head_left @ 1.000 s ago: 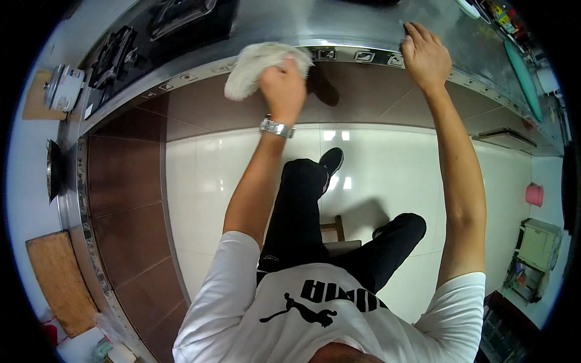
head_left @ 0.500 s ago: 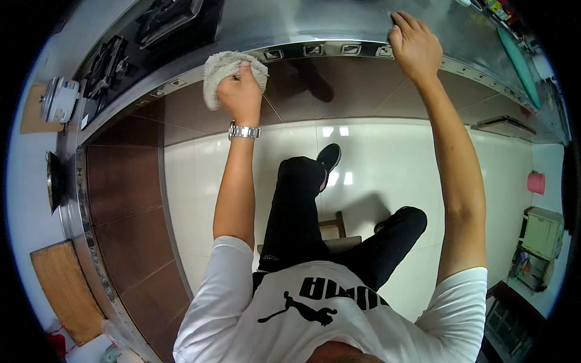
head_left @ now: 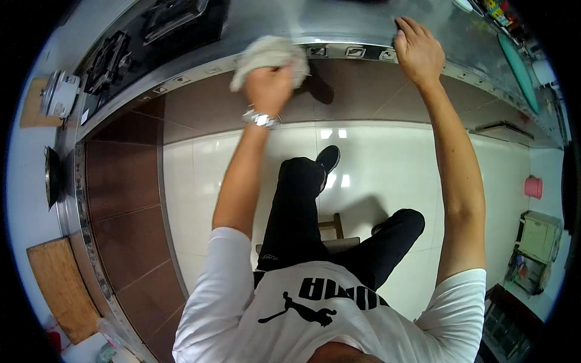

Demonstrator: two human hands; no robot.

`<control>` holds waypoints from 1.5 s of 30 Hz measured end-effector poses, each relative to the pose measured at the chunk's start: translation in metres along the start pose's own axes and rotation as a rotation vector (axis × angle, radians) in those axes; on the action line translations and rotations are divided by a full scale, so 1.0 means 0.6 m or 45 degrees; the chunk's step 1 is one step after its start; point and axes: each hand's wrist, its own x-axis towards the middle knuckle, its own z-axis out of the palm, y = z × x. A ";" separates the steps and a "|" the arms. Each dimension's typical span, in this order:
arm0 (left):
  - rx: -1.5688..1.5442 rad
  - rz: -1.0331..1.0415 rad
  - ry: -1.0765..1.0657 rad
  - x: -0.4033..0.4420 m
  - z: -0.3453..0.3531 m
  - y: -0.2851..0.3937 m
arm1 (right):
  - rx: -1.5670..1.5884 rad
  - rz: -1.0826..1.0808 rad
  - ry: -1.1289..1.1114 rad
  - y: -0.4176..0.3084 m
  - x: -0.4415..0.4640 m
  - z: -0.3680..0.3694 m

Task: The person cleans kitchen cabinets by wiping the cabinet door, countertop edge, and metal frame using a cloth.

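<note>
My left hand (head_left: 269,86), with a metal watch on its wrist, is closed on a whitish cloth (head_left: 266,53). The cloth lies against the patterned front edge of the steel counter (head_left: 339,27), above the brown tiled front; hand and cloth are slightly blurred. On the right, my right hand (head_left: 419,51) rests on the counter's edge, fingertips on the steel top and fingers close together. Nothing shows in it.
A black gas stove (head_left: 181,27) is at the upper left, near a white pot (head_left: 60,94). A wooden board (head_left: 62,290) stands at the lower left. A green board (head_left: 517,72) lies at the upper right. Below my legs is a stool (head_left: 342,244).
My left hand and the cloth first moved left along the counter edge, then back to the right. My right hand stays at the edge. The view has shifted slightly.
</note>
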 end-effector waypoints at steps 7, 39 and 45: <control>0.136 -0.537 0.275 0.017 -0.169 -0.134 | -0.114 -0.011 -0.025 -0.009 0.001 -0.007; 0.294 0.108 -0.753 0.012 0.133 0.127 | 0.110 0.028 0.100 -0.025 0.007 -0.053; 0.135 0.122 -0.664 0.005 0.189 0.161 | 0.127 0.025 0.147 -0.016 0.005 -0.050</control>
